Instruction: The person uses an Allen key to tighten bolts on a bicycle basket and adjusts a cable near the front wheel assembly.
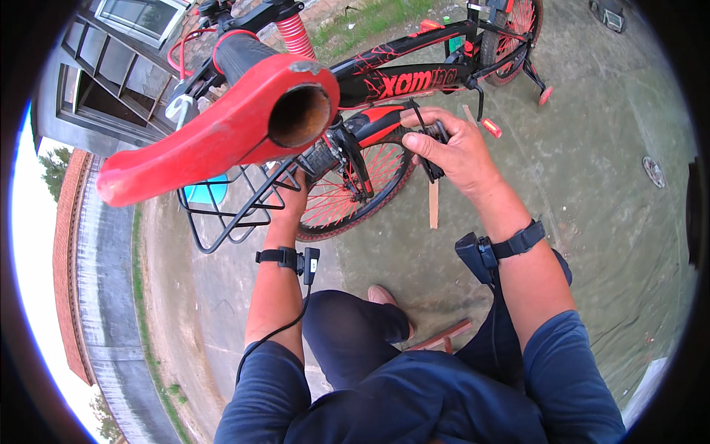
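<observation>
A black and red bicycle frame [414,80] crosses the upper view, its handlebar ending close to me in a scuffed red piece [185,152] with a rusty open tube. Below it hangs a black wire basket [233,222] beside the spoked front wheel [347,226]. My left hand [288,192] reaches up behind the basket to the front-fork area, its fingers mostly hidden. My right hand [462,159] is closed around a dark tool [433,169], apparently a folding hex-key set with a thin key sticking up, just right of the fork.
A cardboard strip [433,207] and red-yellow item [492,128] lie on the concrete, with a round metal part [652,172] at right. The rear wheel [510,37] has a training wheel [545,95]. A blue object [200,192], grey wall [103,288] and window [148,18] are left.
</observation>
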`<state>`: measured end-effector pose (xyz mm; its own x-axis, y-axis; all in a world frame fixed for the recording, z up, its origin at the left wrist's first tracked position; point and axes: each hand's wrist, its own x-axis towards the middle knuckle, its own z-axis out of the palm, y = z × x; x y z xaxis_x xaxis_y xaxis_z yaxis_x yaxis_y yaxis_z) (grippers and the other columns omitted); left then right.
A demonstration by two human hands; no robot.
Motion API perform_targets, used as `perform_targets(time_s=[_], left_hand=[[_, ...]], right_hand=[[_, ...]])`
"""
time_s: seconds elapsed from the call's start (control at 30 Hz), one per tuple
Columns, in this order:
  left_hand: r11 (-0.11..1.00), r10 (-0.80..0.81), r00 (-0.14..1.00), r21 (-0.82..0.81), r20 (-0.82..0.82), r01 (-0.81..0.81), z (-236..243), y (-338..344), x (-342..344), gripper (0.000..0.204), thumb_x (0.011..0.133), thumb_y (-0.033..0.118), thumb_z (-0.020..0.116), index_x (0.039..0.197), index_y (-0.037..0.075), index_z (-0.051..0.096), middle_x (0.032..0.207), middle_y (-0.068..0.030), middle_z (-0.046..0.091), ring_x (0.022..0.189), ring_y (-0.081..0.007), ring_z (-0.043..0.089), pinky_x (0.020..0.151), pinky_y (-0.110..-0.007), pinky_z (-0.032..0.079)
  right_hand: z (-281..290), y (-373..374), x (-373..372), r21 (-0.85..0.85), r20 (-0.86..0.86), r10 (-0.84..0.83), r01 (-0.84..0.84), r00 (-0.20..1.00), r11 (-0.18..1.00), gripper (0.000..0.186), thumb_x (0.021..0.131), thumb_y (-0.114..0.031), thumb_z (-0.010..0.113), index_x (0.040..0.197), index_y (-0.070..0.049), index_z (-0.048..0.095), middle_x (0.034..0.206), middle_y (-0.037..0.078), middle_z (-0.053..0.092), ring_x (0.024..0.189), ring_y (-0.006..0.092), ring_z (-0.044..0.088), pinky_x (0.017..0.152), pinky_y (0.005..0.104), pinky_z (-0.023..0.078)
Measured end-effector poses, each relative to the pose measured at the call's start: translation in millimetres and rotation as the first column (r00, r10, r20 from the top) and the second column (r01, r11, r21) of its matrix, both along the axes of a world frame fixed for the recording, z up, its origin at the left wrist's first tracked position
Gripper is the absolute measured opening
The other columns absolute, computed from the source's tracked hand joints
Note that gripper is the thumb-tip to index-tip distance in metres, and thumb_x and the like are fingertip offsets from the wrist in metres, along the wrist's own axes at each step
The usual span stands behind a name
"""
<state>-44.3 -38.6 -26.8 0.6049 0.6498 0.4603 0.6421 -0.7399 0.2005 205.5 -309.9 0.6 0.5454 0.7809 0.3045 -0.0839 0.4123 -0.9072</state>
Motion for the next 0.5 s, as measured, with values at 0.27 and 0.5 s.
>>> perform_targets(time_s=[0.27,0.5], left_hand=[[0.972,-0.039,0.991,0.226,-0.131,0.069,5,2,4,0.021,0.090,0.021,0.060,0.097,0.003,0.069,0.099,-0.0234,0.066,0.091,-0.0438,0.061,0.080,-0.051,0.049],[0.926,-0.048,0.963,0.350,-0.266,0.143,12,-1,10,0.016,0.085,0.009,0.056,0.095,0.004,0.068,0.092,-0.0201,0.065,0.088,-0.0409,0.062,0.076,-0.049,0.049]], right_hand=[[-2,1,-3,-0.027,-0.021,0.001,-0.001,1.000,1.000,0.035,0.086,-0.024,0.078,0.111,-0.002,0.066,0.115,0.004,0.064,0.079,0.0094,0.061,0.070,0.0256,0.053],[-4,1,-5,-0.061,-0.016,0.029,-0.030,0.999,0.998,0.035,0.086,-0.024,0.078,0.111,-0.002,0.066,0.110,0.003,0.064,0.076,0.0091,0.061,0.069,0.0253,0.053]])
